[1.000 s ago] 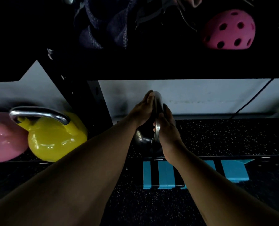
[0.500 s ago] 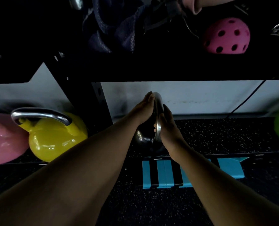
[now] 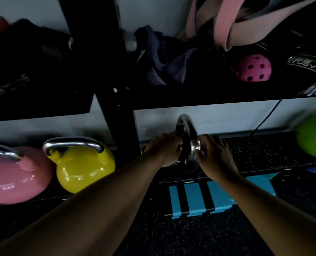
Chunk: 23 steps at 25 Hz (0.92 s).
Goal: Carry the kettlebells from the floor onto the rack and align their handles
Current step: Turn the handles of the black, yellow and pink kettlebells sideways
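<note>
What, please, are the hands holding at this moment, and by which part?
Both hands, left and right, grip the dark kettlebell's shiny steel handle, low on either side.

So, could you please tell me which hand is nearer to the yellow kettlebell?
Left. The left hand grips the steel handle just right of the rack post, closer to the yellow kettlebell; the right hand is further right.

Both forearms are bare, no sleeves in view; left hand (image 3: pixel 163 150) and right hand (image 3: pixel 215 156) ungloved, without rings.
</note>
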Tool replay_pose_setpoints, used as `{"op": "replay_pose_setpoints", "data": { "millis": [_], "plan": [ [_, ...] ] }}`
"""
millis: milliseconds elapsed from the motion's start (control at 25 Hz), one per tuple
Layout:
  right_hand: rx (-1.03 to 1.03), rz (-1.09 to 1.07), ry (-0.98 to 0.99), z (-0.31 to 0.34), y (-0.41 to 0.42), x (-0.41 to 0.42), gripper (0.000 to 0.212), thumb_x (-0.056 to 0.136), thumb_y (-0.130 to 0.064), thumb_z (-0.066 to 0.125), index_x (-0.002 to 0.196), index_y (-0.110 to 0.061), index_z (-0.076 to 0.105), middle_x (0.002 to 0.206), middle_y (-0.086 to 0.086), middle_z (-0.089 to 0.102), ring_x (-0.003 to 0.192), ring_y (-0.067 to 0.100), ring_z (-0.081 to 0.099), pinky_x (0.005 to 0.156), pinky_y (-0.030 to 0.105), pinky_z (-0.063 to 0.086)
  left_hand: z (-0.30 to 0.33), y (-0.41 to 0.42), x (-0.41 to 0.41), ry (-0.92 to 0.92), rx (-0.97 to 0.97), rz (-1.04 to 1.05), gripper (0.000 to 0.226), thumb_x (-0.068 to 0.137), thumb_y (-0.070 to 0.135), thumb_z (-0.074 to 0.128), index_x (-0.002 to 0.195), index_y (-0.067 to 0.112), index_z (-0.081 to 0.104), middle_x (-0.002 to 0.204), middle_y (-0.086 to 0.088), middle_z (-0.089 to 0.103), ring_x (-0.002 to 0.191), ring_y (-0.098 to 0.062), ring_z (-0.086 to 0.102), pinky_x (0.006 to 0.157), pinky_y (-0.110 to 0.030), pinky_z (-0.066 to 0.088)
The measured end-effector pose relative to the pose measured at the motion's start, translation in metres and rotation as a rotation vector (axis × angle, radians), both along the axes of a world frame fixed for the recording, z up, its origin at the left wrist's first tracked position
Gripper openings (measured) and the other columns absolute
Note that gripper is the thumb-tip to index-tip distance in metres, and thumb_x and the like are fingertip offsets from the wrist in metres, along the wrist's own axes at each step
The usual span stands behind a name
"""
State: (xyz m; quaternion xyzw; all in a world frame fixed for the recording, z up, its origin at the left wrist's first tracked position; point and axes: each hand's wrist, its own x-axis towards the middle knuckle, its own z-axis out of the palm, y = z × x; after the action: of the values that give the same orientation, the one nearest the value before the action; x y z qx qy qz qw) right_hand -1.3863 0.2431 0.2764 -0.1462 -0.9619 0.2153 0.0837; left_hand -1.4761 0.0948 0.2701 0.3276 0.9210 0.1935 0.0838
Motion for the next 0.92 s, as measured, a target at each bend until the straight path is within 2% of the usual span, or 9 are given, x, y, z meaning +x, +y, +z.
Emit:
{"op": "replay_pose_setpoints", "data": {
  "millis": [120, 240, 320, 440, 560, 680, 800, 920],
  "plan": [
    [0.086, 0.018, 0.006, 0.001, -0.026, 0.008, 0.035, 0.086, -0.025, 0.062, 0.121, -0.025, 0.055, 0.126, 0.012, 0.054, 0.112, 0.036, 0.045, 0.083, 0.042, 0.043, 0.006, -0.037, 0.011, -0.069, 0.049, 0.034, 0.026, 0.093, 0.026, 0.05, 0.113, 0.023, 0.067, 0.124, -0.005, 0.065, 0.108, -0.025, 0.063, 0.093, -0.037, 0.051],
    [0.119, 0.084, -0.03, 0.003, -0.06, 0.023, 0.03, 0.086, -0.029, 0.061, 0.116, -0.026, 0.058, 0.135, 0.009, 0.051, 0.12, 0.037, 0.042, 0.091, 0.047, 0.045, 0.01, -0.089, 0.026, -0.029, 0.04, 0.061, 0.026, 0.091, 0.021, 0.049, 0.108, 0.022, 0.069, 0.121, -0.006, 0.068, 0.111, -0.026, 0.063, 0.092, -0.037, 0.05],
    [0.096, 0.136, -0.006, 0.009, -0.085, 0.022, 0.026, 0.088, -0.031, 0.057, 0.114, -0.026, 0.059, 0.131, 0.007, 0.055, 0.119, 0.037, 0.045, 0.093, 0.051, 0.045, 0.014, -0.129, 0.032, 0.041, -0.019, 0.042, 0.027, 0.089, 0.021, 0.048, 0.106, 0.021, 0.069, 0.118, -0.005, 0.068, 0.111, -0.028, 0.062, 0.091, -0.037, 0.05],
    [0.071, 0.247, 0.008, 0.017, -0.124, 0.006, 0.026, 0.091, -0.03, 0.056, 0.116, -0.023, 0.059, 0.123, 0.007, 0.056, 0.119, 0.034, 0.047, 0.095, 0.048, 0.043, 0.018, -0.187, 0.028, 0.116, -0.027, 0.122, 0.028, 0.088, 0.022, 0.049, 0.108, 0.023, 0.068, 0.12, -0.005, 0.066, 0.114, -0.029, 0.059, 0.091, -0.039, 0.049],
    [0.081, 0.297, 0.041, 0.022, -0.183, -0.015, 0.027, 0.092, -0.032, 0.055, 0.117, -0.024, 0.058, 0.119, 0.008, 0.057, 0.113, 0.034, 0.048, 0.089, 0.043, 0.043, 0.022, -0.248, 0.01, 0.177, -0.085, 0.22, 0.033, 0.091, 0.025, 0.05, 0.121, 0.021, 0.062, 0.132, -0.007, 0.058, 0.125, -0.03, 0.049, 0.098, -0.044, 0.043],
    [0.029, 0.363, 0.051, 0.022, -0.242, -0.043, 0.028, 0.092, -0.03, 0.054, 0.117, -0.02, 0.06, 0.118, 0.011, 0.058, 0.113, 0.035, 0.05, 0.09, 0.044, 0.046, 0.022, -0.3, -0.014, 0.232, -0.015, 0.389, 0.031, 0.089, 0.026, 0.052, 0.118, 0.017, 0.06, 0.124, -0.012, 0.054, 0.116, -0.036, 0.051, 0.091, -0.048, 0.046],
    [0.026, 0.366, 0.038, 0.018, -0.289, -0.077, 0.033, 0.093, -0.032, 0.054, 0.123, -0.017, 0.055, 0.12, 0.015, 0.053, 0.114, 0.037, 0.048, 0.09, 0.045, 0.046, 0.013, -0.329, -0.035, 0.182, 0.072, 0.506, 0.034, 0.093, 0.036, 0.049, 0.123, 0.021, 0.055, 0.124, -0.014, 0.049, 0.112, -0.039, 0.05, 0.086, -0.046, 0.048],
    [0.071, 0.274, -0.014, 0.006, -0.322, -0.111, 0.042, 0.096, -0.043, 0.047, 0.13, -0.017, 0.047, 0.128, 0.017, 0.046, 0.117, 0.039, 0.043, 0.09, 0.046, 0.044, -0.007, -0.344, -0.059, 0.02, 0.112, 0.564, 0.041, 0.097, 0.049, 0.038, 0.135, 0.034, 0.046, 0.133, -0.016, 0.045, 0.118, -0.041, 0.05, 0.092, -0.045, 0.046]
  ]
}}
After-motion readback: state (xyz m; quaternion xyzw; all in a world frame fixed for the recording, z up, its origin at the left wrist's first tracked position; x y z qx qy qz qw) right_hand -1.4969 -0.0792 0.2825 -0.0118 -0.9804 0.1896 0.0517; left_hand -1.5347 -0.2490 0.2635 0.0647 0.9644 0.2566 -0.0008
